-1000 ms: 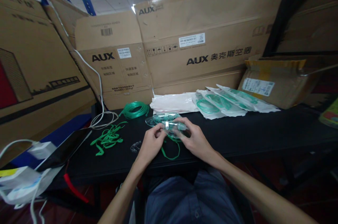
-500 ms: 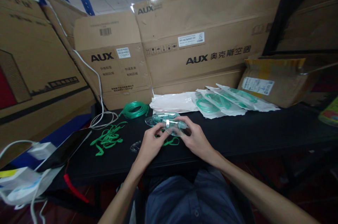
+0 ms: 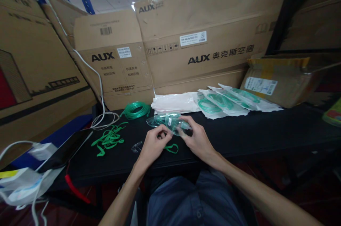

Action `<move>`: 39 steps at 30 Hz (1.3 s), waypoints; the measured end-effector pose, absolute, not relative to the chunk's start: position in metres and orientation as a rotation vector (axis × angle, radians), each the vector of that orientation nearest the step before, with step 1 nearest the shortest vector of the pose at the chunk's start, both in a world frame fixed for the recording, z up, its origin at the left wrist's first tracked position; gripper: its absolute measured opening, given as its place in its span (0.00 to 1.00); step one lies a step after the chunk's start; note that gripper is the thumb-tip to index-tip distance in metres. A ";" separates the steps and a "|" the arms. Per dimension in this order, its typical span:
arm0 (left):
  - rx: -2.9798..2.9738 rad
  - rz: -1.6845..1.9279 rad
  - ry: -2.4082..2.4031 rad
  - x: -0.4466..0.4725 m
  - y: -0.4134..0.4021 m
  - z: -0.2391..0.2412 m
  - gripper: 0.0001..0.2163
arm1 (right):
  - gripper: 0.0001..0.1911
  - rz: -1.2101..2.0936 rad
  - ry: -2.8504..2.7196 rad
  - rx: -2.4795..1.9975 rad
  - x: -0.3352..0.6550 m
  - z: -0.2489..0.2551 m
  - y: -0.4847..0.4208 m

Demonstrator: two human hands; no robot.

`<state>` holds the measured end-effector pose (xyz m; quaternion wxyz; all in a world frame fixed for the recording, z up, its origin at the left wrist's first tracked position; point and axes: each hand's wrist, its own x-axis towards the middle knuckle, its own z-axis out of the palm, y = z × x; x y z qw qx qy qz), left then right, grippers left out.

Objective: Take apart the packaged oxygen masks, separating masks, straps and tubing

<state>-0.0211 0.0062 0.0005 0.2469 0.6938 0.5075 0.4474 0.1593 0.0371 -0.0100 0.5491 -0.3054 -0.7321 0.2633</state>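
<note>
A clear green-tinted oxygen mask (image 3: 174,123) is held above the black table, tilted on its side. My right hand (image 3: 197,135) grips it by its right end, thumb below and fingers on top. My left hand (image 3: 157,141) is closed in a pinch at the mask's lower left edge. A green elastic strap (image 3: 173,148) trails in a loop from beneath those left fingers; the exact pinch point is hidden. Behind the held mask lies more clear mask plastic (image 3: 153,122). Small clear plastic pieces (image 3: 136,147) rest left of my left hand.
A heap of green straps (image 3: 109,139) and a coil of green tubing (image 3: 136,110) lie left. White pouches (image 3: 176,103) and several packed pouches with green tubing (image 3: 213,104) line the back. Cardboard boxes (image 3: 197,73) wall the table. Cables and a dark tablet-like device (image 3: 64,149) sit far left.
The mask has turned in my right hand, so its white-marked part faces up more. My left fingers have drawn slightly down and closed tighter; the strap loop has shifted a little.
</note>
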 end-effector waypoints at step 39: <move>2.748 0.108 1.317 -0.030 -0.008 0.049 0.05 | 0.12 0.644 -1.530 -0.846 0.162 -0.013 0.047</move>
